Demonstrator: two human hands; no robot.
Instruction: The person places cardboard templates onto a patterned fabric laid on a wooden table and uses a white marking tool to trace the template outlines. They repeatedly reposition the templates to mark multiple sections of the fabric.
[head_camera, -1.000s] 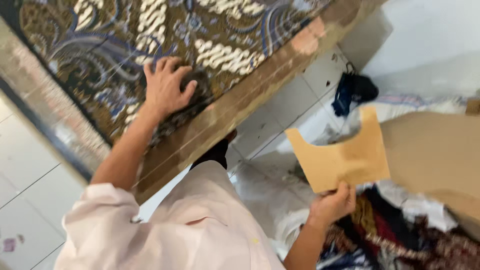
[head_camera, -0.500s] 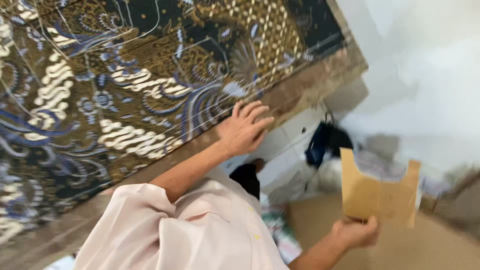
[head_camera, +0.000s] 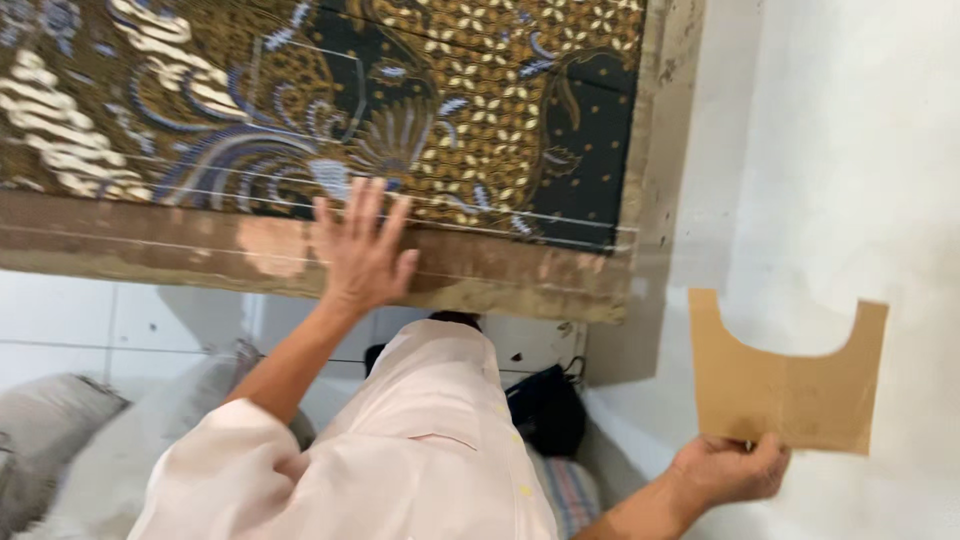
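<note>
A dark batik cloth (head_camera: 330, 100) with gold, white and blue patterns lies spread on a worn wooden table (head_camera: 200, 250). My left hand (head_camera: 360, 250) rests flat with fingers spread on the table's near edge, its fingertips on the cloth's hem. My right hand (head_camera: 730, 468) pinches the bottom edge of a brown cardboard pattern piece (head_camera: 785, 385) with a curved notch cut in its top. It is held up in front of a white wall (head_camera: 860, 150), to the right of the table.
Below the table are white floor tiles (head_camera: 60, 320), a grey bundle (head_camera: 60, 430) at the left, a dark blue bag (head_camera: 548, 405) and striped fabric (head_camera: 572, 490). My pale pink shirt (head_camera: 400, 450) fills the lower middle.
The view has swung so the table edge now runs level. My left hand stays on the table edge. My right hand keeps hold of the cardboard piece, now in front of the white wall.
</note>
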